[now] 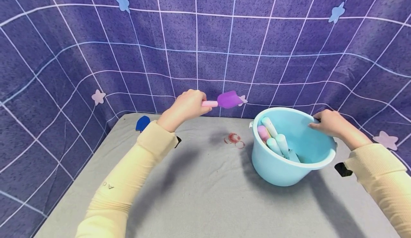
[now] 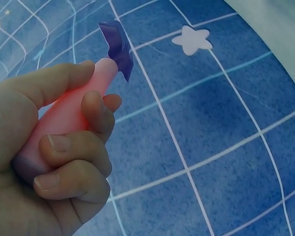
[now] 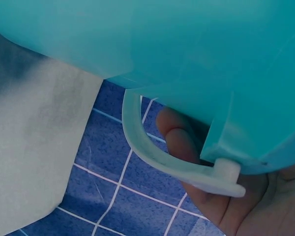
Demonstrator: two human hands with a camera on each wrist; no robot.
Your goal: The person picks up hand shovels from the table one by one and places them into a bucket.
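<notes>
My left hand grips a toy shovel by its pink handle, fingers wrapped around it. The shovel's purple blade points right, raised above the table in front of the curtain. At the right, my right hand holds the rim of a light blue bucket, thumb on the inside and fingers beneath the outside. The bucket is tilted slightly. Inside lie several pale blue handles and a pink rounded piece. A white curved bail handle hangs by the right fingers in the right wrist view.
A grey cloth covers the table. A dark blue flat piece lies at its back left, and reddish ring marks show near the middle. A purple gridded curtain with stars stands close along the back and sides.
</notes>
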